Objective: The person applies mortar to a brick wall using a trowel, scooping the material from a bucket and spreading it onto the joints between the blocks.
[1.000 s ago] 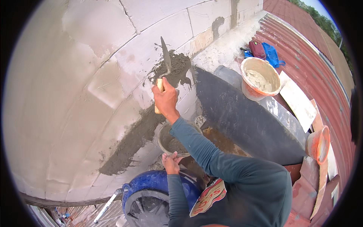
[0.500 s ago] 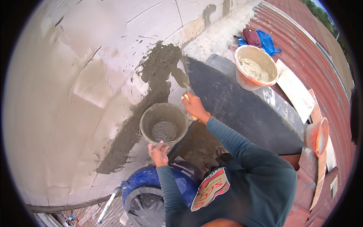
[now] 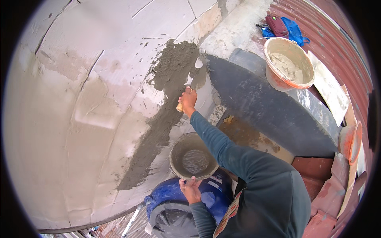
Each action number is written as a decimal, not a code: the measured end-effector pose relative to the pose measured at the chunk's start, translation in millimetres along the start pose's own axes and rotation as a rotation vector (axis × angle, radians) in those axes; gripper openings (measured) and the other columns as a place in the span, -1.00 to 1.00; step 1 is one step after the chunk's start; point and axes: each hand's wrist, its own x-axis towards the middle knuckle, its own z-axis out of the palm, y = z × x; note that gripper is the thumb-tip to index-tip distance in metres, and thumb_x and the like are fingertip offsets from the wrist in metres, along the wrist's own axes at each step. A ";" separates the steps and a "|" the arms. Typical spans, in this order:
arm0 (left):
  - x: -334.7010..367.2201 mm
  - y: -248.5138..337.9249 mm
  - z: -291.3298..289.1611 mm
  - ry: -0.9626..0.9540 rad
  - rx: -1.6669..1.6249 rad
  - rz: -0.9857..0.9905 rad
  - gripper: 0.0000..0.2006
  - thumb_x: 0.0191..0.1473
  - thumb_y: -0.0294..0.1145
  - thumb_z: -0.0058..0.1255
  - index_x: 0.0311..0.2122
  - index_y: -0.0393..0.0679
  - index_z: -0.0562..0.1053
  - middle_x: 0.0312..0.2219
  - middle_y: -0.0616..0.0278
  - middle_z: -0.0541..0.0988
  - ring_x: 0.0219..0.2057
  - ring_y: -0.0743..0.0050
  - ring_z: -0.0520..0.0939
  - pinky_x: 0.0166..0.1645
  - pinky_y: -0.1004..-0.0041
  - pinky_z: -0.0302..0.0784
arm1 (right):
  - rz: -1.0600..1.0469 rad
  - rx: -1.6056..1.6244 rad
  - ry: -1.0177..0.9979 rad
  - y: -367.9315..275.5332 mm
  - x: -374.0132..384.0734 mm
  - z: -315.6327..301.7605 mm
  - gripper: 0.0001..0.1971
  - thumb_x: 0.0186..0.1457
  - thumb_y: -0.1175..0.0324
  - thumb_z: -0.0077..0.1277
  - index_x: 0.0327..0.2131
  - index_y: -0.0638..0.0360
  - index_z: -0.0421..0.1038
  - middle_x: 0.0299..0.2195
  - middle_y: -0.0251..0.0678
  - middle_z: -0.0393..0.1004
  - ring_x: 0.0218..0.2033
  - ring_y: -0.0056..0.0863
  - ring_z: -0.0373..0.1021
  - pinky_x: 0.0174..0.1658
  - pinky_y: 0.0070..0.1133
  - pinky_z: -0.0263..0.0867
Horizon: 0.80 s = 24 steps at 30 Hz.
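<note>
- The left hand (image 3: pixel 191 191) is gripping the near rim of a dark bucket (image 3: pixel 177 158), with the fingers bending around its edge.
- This bucket is tilting a little toward the person and is carrying wet grey mortar (image 3: pixel 195 161) at its bottom; it is hanging in front of the wall, over the edge of a blue barrel (image 3: pixel 168 187), and I cannot tell if the two are touching.
- The barrel is showing a black lid (image 3: pixel 174 221), and a white pipe (image 3: pixel 133 220) is standing out beside it.
- The right hand (image 3: pixel 188 100) is closing firmly around the wooden handle (image 3: pixel 179 107) of a trowel, whose blade (image 3: pixel 201 77) is lying near the right edge of the fresh mortar patch (image 3: pixel 174 63), partly blending with it in colour.
- From this patch, a dark band of mortar is running down and leftward over the pale block wall (image 3: pixel 89 146).
- To the right, a dark grey panel (image 3: pixel 258 101) is sloping away from the wall.
- Beyond it, a pale orange bucket (image 3: pixel 278 77) is holding lighter mortar.
- Farther, a maroon bag (image 3: pixel 277 26) and a blue bag (image 3: pixel 293 31) are resting near the red corrugated roof (image 3: pixel 329 43).
</note>
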 end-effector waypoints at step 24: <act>35.6 11.9 5.1 -0.074 0.014 0.064 -0.69 0.03 -0.74 0.08 -0.24 -0.04 0.30 -0.32 0.18 0.58 -0.33 0.25 0.69 -0.22 0.09 0.73 | -0.014 0.266 -0.408 -88.3 -172.6 60.0 -0.68 0.35 0.08 -0.10 -0.35 0.13 0.23 -0.51 -0.36 0.35 -0.67 -0.58 0.34 -0.65 -0.55 0.34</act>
